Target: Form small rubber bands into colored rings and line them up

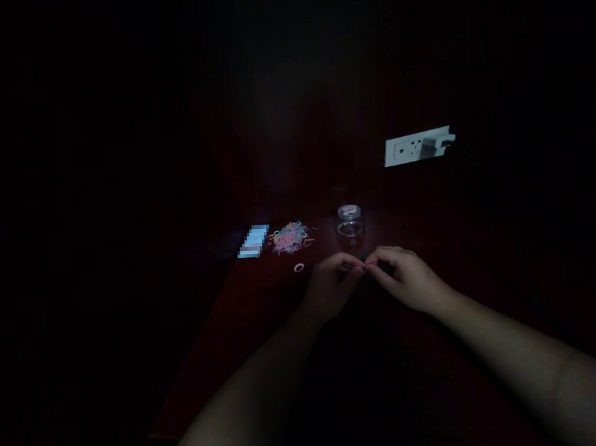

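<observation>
My left hand [337, 277] and my right hand [399, 274] meet fingertip to fingertip above the dark red table [224, 346]. Both are closed in a pinch, and whatever lies between the fingertips is too small and dim to make out. Just beyond them stands a clear round jar [350, 225] with a patterned top. To the left lies a loose pile of small colourful elastic bands [289, 238]. A single pale pink ring [299, 267] rests apart from the pile, near my left hand.
Left of the pile, a lit phone screen [254, 241], blurred into blocks, lies near the table's left edge. On the wall at the back right is a white socket panel [409, 148] with a plug [445, 142] in it. The surroundings are very dark.
</observation>
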A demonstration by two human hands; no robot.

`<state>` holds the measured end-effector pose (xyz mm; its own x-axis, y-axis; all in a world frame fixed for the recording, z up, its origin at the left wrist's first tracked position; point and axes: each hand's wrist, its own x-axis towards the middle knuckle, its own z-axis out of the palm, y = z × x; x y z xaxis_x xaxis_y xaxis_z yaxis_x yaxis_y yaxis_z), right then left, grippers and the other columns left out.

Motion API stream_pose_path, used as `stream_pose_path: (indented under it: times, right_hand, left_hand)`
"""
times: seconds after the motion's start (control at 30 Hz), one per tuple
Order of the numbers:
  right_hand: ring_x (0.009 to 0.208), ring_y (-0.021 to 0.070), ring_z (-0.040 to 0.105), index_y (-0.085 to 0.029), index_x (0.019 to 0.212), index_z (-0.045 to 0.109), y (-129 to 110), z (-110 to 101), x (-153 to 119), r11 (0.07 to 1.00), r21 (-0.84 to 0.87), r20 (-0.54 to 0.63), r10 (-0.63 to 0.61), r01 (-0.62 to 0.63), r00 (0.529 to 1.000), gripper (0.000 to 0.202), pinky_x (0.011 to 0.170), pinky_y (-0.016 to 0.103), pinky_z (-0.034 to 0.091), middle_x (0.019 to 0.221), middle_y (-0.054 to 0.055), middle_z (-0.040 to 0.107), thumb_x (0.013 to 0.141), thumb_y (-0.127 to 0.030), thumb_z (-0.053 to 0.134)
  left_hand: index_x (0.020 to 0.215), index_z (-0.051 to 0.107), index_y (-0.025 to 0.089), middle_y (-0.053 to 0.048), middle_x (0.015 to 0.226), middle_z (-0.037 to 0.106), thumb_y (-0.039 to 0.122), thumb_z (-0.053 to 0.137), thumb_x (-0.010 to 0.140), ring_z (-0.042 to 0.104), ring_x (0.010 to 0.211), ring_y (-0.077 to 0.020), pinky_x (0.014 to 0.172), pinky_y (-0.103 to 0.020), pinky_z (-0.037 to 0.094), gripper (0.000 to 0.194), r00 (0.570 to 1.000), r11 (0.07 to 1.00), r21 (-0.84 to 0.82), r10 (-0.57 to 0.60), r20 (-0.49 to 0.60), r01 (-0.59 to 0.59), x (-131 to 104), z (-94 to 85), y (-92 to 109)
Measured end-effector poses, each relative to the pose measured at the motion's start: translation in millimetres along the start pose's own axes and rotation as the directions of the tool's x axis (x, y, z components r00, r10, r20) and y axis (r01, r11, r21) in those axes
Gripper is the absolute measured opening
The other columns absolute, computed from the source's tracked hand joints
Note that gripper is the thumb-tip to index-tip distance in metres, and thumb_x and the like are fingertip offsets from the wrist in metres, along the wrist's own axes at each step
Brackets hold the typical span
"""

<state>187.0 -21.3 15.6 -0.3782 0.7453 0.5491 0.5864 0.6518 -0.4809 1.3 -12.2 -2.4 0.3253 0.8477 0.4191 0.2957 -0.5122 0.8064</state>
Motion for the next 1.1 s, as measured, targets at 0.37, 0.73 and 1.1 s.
stream_pose_path:
  times: [0.37, 0.73, 1.1]
  right_hand:
    - [0.074, 0.0171, 0.059, -0.020, 0.081, 0.062, 1.4, -2.9, -0.4, 0.997, 0.058, -0.032, -0.045, 0.046, 0.998, 0.011, 0.067, 0.029, 0.047, 0.080, 0.004, 0.063, 0.089, -0.024, 0.056]
    - [0.067, 0.0146, 0.057, -0.019, 0.079, 0.058, -3.3, -4.4, -3.2, 0.999, 0.040, -0.022, -0.008, 0.009, 1.000, 0.010, 0.061, 0.027, 0.046, 0.073, 0.001, 0.060, 0.088, -0.023, 0.056]
    - [0.070, 0.0152, 0.059, -0.019, 0.089, 0.062, -2.8, -2.9, -3.3, 0.996, 0.084, 0.015, -0.032, 0.031, 0.999, 0.007, 0.062, 0.027, 0.047, 0.078, 0.003, 0.062, 0.086, -0.018, 0.056]
  left_hand:
    - [0.099, 0.066, 0.021, -0.003, 0.095, 0.072, 0.027, 0.057, 0.089, 0.067, 0.085, -0.0154, 0.078, -0.029, 0.053, 0.014, 0.997, 0.993, 0.086, 0.078, 0.016, -0.079, -1.8, 2.7, 1.7]
    - [0.087, 0.062, 0.019, -0.003, 0.083, 0.069, 0.032, 0.059, 0.088, 0.064, 0.074, -0.0136, 0.066, -0.025, 0.050, 0.014, 0.999, 0.996, 0.080, 0.041, 0.028, -0.043, -1.7, 2.6, 3.3]
    - [0.088, 0.056, 0.018, 0.000, 0.080, 0.065, 0.027, 0.056, 0.089, 0.061, 0.072, -0.0117, 0.065, -0.023, 0.046, 0.009, 0.999, 0.998, 0.059, 0.030, 0.023, -0.031, -1.5, 1.0, 5.9]
